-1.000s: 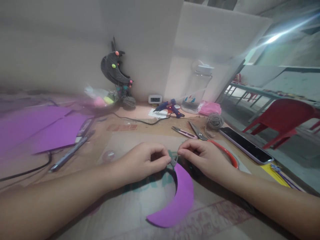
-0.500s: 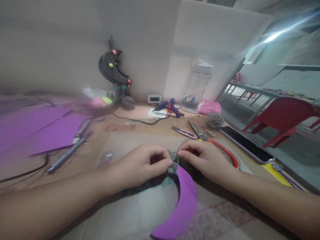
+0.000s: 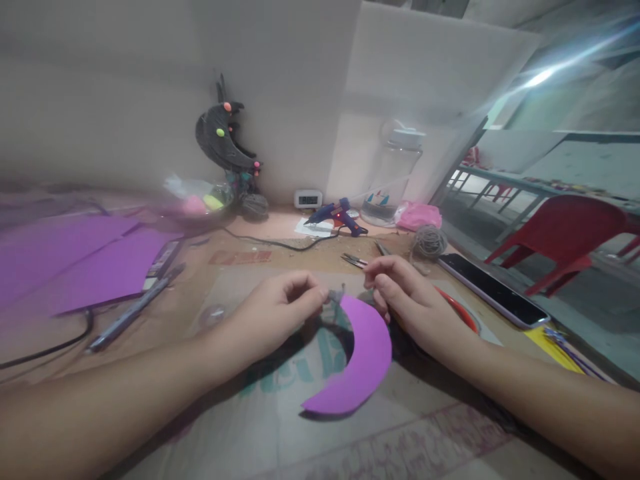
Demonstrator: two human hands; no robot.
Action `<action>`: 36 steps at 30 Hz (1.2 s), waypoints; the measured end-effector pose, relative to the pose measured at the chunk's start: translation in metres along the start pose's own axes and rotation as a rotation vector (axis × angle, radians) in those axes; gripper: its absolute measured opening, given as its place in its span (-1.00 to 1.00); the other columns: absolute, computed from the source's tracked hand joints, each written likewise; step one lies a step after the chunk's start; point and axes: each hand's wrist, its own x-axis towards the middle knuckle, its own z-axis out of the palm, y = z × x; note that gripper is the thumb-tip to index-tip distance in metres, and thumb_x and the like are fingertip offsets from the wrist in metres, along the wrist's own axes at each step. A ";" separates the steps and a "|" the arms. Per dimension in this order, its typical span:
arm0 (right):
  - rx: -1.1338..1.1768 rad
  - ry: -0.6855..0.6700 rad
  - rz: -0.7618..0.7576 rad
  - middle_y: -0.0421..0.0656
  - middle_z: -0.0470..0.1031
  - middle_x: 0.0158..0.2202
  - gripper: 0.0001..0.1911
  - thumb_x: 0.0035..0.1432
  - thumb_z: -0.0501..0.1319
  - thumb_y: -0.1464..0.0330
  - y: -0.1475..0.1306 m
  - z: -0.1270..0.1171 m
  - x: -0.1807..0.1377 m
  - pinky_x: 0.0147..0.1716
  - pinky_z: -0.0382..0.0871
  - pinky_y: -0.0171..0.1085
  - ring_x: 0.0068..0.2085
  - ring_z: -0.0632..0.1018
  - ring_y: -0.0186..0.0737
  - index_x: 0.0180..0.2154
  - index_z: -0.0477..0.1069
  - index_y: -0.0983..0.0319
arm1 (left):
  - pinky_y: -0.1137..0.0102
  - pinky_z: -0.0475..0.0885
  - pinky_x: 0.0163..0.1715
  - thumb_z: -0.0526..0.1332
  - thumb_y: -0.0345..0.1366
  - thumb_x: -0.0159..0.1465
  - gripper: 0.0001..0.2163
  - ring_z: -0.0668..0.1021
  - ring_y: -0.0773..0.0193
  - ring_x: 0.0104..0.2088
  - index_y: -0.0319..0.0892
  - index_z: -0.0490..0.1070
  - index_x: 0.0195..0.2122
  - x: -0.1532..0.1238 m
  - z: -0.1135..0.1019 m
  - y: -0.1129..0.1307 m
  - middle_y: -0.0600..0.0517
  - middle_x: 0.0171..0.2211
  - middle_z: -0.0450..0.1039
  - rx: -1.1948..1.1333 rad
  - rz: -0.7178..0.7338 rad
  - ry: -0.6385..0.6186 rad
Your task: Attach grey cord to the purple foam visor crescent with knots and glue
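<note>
A purple crescent (image 3: 373, 353) of stiff paper or foam sheet curves over the tabletop between my hands, with a dark underside edge and a small grey bit (image 3: 336, 294), perhaps yarn, at its upper tip. My left hand (image 3: 287, 303) pinches that grey-covered tip between thumb and forefinger. Just right of the crescent, my right hand (image 3: 410, 300) has its fingers curled and the thumb close to the forefinger. Whether a strand is held there is too fine to see. Behind my right hand are thread snips (image 3: 354, 261) and orange-handled scissors (image 3: 459, 312), both partly covered.
At the back stand a glue gun (image 3: 335, 215), a small clock (image 3: 308, 199) and a clear bottle (image 3: 393, 177). A grey yarn ball (image 3: 429, 241) and a phone (image 3: 493, 290) lie right. Purple sheets (image 3: 100, 260) and a pen (image 3: 135, 310) lie left. A decorated grey crescent (image 3: 217, 137) leans behind.
The crescent has moved up and away from me, its upper tip shifting slightly left. My left hand went with it, while my right hand rose a little and its fingers changed their curl.
</note>
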 end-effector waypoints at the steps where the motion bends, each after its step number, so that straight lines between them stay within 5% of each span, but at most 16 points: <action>1: 0.004 -0.023 0.005 -0.26 0.32 -0.41 -0.68 0.30 0.02 0.08 -0.001 -0.001 0.000 -0.50 0.26 -0.38 -0.48 0.34 -0.40 -0.16 0.31 0.18 | 0.47 0.25 -0.50 0.09 -0.10 0.30 -0.72 0.34 0.39 -0.52 -0.16 0.28 -0.47 0.000 0.000 0.000 0.14 -0.54 0.28 -0.002 -0.008 0.017; 7: -0.199 -0.202 -0.025 -0.24 0.38 -0.51 -0.70 0.24 0.13 0.20 -0.011 -0.001 -0.002 -0.46 0.25 -0.39 -0.46 0.38 -0.38 -0.45 0.38 0.24 | 0.47 0.26 -0.49 0.09 -0.10 0.30 -0.72 0.37 0.36 -0.49 -0.17 0.33 -0.45 -0.001 -0.001 0.001 0.11 -0.51 0.33 0.047 0.041 0.071; 17: -0.281 -0.311 -0.063 -0.23 0.47 -0.50 -0.68 0.26 0.11 0.25 -0.016 0.007 -0.013 -0.40 0.28 -0.39 -0.44 0.44 -0.40 -0.48 0.41 0.25 | 0.45 0.30 -0.43 0.13 -0.05 0.27 -0.72 0.42 0.32 -0.44 -0.16 0.44 -0.31 -0.001 0.000 0.002 0.07 -0.46 0.43 0.061 0.067 -0.004; 23: -0.106 -0.181 -0.039 -0.28 0.36 -0.51 -0.74 0.24 0.14 0.18 -0.010 0.007 -0.013 -0.52 0.25 -0.39 -0.52 0.37 -0.43 -0.38 0.34 0.23 | 0.48 0.22 -0.53 0.10 -0.01 0.29 -0.67 0.37 0.36 -0.51 -0.17 0.39 -0.41 -0.002 -0.001 0.002 0.09 -0.52 0.36 0.094 0.051 -0.040; 26: 0.073 -0.140 -0.021 -0.26 0.41 -0.36 -0.78 0.22 0.18 0.21 -0.008 0.006 -0.012 -0.53 0.30 -0.39 -0.51 0.40 -0.44 -0.17 0.28 0.17 | 0.48 0.18 -0.57 0.08 0.01 0.29 -0.66 0.34 0.38 -0.53 -0.17 0.39 -0.39 -0.003 -0.002 0.001 0.10 -0.52 0.35 0.086 0.041 -0.096; 31: 0.212 -0.273 -0.036 -0.12 0.36 0.05 -0.63 0.21 0.19 0.35 -0.009 0.010 -0.010 -0.47 0.39 -0.38 -0.43 0.44 -0.47 0.04 0.21 0.11 | 0.47 0.18 -0.53 0.07 -0.04 0.32 -0.68 0.33 0.38 -0.50 -0.18 0.37 -0.38 -0.004 -0.001 0.000 0.11 -0.51 0.30 0.102 0.080 -0.140; 36: 0.162 -0.281 0.004 -0.22 0.44 -0.32 -0.71 0.20 0.19 0.37 -0.007 0.012 -0.010 -0.42 0.38 -0.40 -0.36 0.47 -0.40 -0.02 0.32 0.19 | 0.44 0.21 -0.48 0.04 -0.07 0.34 -0.68 0.34 0.36 -0.47 -0.18 0.36 -0.40 -0.004 0.000 0.001 0.10 -0.49 0.29 0.134 0.117 -0.161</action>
